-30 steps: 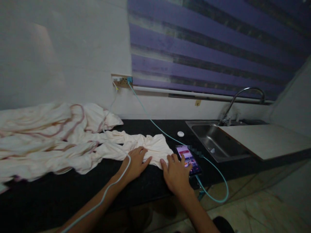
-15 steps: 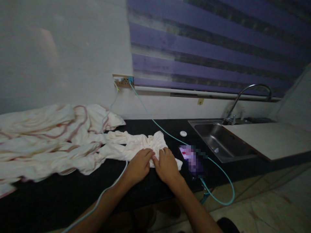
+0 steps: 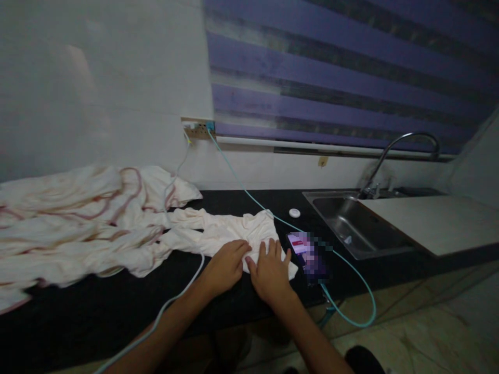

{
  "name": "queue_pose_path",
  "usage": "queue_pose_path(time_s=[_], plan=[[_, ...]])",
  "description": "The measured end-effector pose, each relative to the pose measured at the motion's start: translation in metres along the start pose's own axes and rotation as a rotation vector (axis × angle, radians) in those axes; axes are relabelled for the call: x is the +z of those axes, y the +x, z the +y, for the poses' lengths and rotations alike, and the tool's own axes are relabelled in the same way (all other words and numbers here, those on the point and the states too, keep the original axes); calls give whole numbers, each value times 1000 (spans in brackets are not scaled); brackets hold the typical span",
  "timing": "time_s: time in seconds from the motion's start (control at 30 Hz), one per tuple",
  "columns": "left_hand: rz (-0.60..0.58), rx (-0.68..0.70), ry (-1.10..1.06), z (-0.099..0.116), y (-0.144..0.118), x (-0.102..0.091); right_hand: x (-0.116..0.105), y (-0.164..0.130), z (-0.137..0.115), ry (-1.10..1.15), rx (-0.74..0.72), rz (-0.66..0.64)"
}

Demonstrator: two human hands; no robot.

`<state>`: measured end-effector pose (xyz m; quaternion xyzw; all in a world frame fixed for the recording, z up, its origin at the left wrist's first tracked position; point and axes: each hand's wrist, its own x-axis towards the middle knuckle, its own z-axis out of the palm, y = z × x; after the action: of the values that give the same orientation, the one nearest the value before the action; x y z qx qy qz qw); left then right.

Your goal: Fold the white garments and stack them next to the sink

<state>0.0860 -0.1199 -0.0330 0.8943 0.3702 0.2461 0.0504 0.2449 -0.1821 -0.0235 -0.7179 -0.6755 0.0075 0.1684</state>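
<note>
Purple and dark stripes of a blind [image 3: 249,109] cover the window above the black bench [image 3: 58,332], and I take the phone [image 3: 298,243] as my landmark, its screen partly blurred out. From my remote seat I see the cream cloth [image 3: 226,228] lying left of the phone, its near right corner just beside it, with its long axis running leftward along the bench. It lies under and beyond the fingers of both hands; the right hand [image 3: 271,272] is nearer the phone and the cloth's right end, the left hand [image 3: 228,267] farther left on the near edge. Right fingers rest moderately spread and flat on the fabric; left fingers sit close together, and I cannot tell whether they pinch any of it.

Counting out from the phone: one trimmed cloth heap [image 3: 78,208] well to its left, meeting the cream cloth so that I cannot tell where they part; one white disc [image 3: 294,213] beyond it; one sink [image 3: 343,221], one faucet [image 3: 390,148] and one pale board [image 3: 432,218] to its right; two cables, a teal cable [image 3: 360,278] at its near end and a white cable [image 3: 167,306] to its left.
</note>
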Motion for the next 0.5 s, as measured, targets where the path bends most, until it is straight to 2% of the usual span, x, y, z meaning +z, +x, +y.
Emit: queue_pose_path(time_s=[0.27, 0.5], plan=[[-30, 28, 5, -2, -1, 6, -23, -21, 9, -43, 69, 4], [-39, 39, -25, 5, 0, 0, -31, -12, 19, -30, 80, 1]])
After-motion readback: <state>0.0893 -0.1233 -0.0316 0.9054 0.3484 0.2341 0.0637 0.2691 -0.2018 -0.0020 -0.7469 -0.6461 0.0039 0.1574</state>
